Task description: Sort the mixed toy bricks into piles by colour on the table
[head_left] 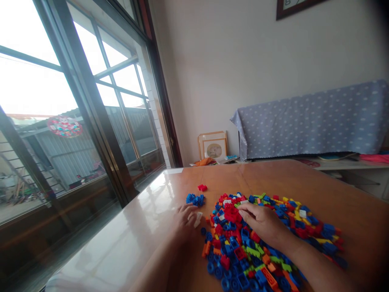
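A large pile of small toy bricks (243, 239) in red, blue, orange, green, yellow and white spreads over the wooden table (261, 174). My right hand (258, 217) reaches over the pile, thumb and fingers closed at a white piece (244, 202), beside a red cluster (231, 213). Left of the pile, my left hand (184, 217) rests low over the table, fingers curled at white pieces (198, 219). Just beyond it lies a group of blue bricks (195, 199), and farther back a small red group (202, 187).
Glass doors (106, 101) stand on the left. Behind the table are framed pictures (214, 148) against the wall and a long object under a blue patterned cloth (310, 123). A white sheet (173, 170) lies at the table's far left corner.
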Tool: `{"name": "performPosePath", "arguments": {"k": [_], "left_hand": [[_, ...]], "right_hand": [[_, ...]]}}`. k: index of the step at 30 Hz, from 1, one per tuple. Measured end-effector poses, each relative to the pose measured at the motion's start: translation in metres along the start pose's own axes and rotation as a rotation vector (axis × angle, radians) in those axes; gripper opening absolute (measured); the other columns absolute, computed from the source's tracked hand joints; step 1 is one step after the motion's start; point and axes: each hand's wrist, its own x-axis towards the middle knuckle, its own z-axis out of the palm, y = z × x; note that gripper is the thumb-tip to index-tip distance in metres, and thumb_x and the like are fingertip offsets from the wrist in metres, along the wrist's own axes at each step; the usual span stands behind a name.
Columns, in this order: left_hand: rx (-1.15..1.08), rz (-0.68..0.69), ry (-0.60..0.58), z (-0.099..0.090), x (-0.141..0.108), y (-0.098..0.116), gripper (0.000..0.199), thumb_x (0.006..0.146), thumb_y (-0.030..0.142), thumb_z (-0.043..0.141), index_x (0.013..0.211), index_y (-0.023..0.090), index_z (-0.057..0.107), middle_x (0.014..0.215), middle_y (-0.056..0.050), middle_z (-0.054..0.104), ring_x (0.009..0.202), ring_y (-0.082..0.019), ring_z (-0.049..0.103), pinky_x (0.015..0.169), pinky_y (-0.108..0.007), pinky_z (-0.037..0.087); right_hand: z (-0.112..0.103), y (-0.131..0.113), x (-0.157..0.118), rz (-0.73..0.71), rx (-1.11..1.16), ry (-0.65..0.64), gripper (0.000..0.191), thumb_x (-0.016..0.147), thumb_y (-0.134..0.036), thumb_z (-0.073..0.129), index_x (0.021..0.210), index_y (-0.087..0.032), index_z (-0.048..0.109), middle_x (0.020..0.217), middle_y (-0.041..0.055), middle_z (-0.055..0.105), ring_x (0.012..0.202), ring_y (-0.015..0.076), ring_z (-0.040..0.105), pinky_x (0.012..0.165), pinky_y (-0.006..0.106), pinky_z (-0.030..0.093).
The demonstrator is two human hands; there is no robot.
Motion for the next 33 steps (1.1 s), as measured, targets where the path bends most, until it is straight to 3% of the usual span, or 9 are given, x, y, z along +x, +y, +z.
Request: {"name": "performPosePath", "arguments": {"k": [3, 6, 13, 19, 21, 24, 29, 31, 33], "left_hand": [[0.023, 0.081, -0.116, 0.0, -0.001, 0.007, 0.037, 0.092, 0.036, 0.051, 0.125, 0.028, 0.067, 0.14, -0.006, 0.056, 0.132, -0.027, 0.045, 0.113, -0.043, 0.034], [0.078, 0.107, -0.154, -0.001, -0.001, 0.012, 0.034, 0.093, 0.032, 0.049, 0.122, 0.028, 0.068, 0.128, -0.006, 0.065, 0.125, -0.026, 0.051, 0.112, -0.042, 0.034], [0.095, -0.089, -0.123, -0.011, -0.008, 0.003, 0.018, 0.08, 0.018, 0.055, 0.092, 0.021, 0.069, 0.098, -0.006, 0.069, 0.096, -0.021, 0.061, 0.087, -0.031, 0.047], [-0.163, -0.26, 0.046, -0.018, -0.008, -0.014, 0.032, 0.093, 0.032, 0.039, 0.109, 0.021, 0.065, 0.113, -0.005, 0.069, 0.107, -0.019, 0.063, 0.095, -0.031, 0.047], [-0.183, -0.237, 0.063, -0.018, -0.006, -0.015, 0.037, 0.095, 0.036, 0.035, 0.11, 0.022, 0.066, 0.115, -0.005, 0.069, 0.11, -0.02, 0.062, 0.098, -0.031, 0.047], [-0.074, -0.112, -0.015, -0.015, -0.004, -0.009, 0.038, 0.096, 0.038, 0.037, 0.115, 0.025, 0.067, 0.123, -0.005, 0.068, 0.118, -0.022, 0.058, 0.105, -0.036, 0.041], [0.097, 0.023, -0.179, -0.009, -0.006, 0.013, 0.039, 0.097, 0.033, 0.041, 0.131, 0.035, 0.06, 0.139, -0.001, 0.059, 0.14, -0.028, 0.036, 0.119, -0.054, 0.01], [0.113, 0.06, -0.191, -0.01, -0.008, 0.018, 0.036, 0.096, 0.031, 0.043, 0.125, 0.035, 0.064, 0.13, -0.002, 0.065, 0.134, -0.027, 0.043, 0.118, -0.054, 0.011], [0.112, 0.082, -0.164, -0.012, -0.009, 0.017, 0.03, 0.093, 0.031, 0.047, 0.115, 0.032, 0.068, 0.117, -0.004, 0.069, 0.121, -0.026, 0.051, 0.116, -0.05, 0.02]], "right_hand": [[0.0, 0.0, 0.0, 0.005, -0.009, -0.004, 0.034, 0.094, -0.044, 0.044, 0.104, -0.026, 0.071, 0.094, 0.003, 0.074, 0.087, 0.0216, 0.067, 0.082, 0.032, 0.051], [-0.001, 0.001, 0.0, 0.001, -0.007, -0.004, 0.034, 0.094, -0.044, 0.044, 0.103, -0.025, 0.071, 0.091, 0.0029, 0.074, 0.083, 0.0213, 0.067, 0.079, 0.031, 0.051], [-0.002, 0.002, 0.0, -0.006, 0.0, 0.002, 0.035, 0.094, -0.045, 0.043, 0.102, -0.024, 0.07, 0.086, 0.003, 0.074, 0.081, 0.0211, 0.067, 0.079, 0.031, 0.051], [-0.002, 0.001, -0.001, 0.009, 0.007, 0.008, 0.034, 0.094, -0.045, 0.044, 0.101, -0.024, 0.07, 0.084, 0.0024, 0.073, 0.078, 0.0205, 0.066, 0.076, 0.031, 0.051], [-0.002, 0.001, -0.001, 0.006, 0.005, 0.012, 0.033, 0.094, -0.045, 0.044, 0.101, -0.025, 0.07, 0.084, 0.0018, 0.073, 0.079, 0.0203, 0.066, 0.077, 0.03, 0.051], [-0.002, 0.002, 0.0, 0.003, 0.001, 0.005, 0.032, 0.094, -0.044, 0.044, 0.101, -0.025, 0.069, 0.086, 0.0016, 0.074, 0.08, 0.0206, 0.067, 0.077, 0.03, 0.051], [-0.001, 0.003, 0.0, 0.005, -0.007, 0.005, 0.031, 0.094, -0.044, 0.045, 0.098, -0.025, 0.069, 0.089, 0.002, 0.074, 0.082, 0.021, 0.067, 0.076, 0.03, 0.05], [0.0, 0.004, 0.0, 0.008, -0.011, 0.013, 0.032, 0.094, -0.044, 0.045, 0.099, -0.025, 0.069, 0.087, 0.0016, 0.074, 0.08, 0.0206, 0.067, 0.074, 0.029, 0.05], [-0.001, 0.004, 0.0, 0.015, -0.024, 0.02, 0.033, 0.094, -0.045, 0.045, 0.101, -0.026, 0.07, 0.081, 0.0009, 0.073, 0.075, 0.0199, 0.066, 0.07, 0.029, 0.049]]}}
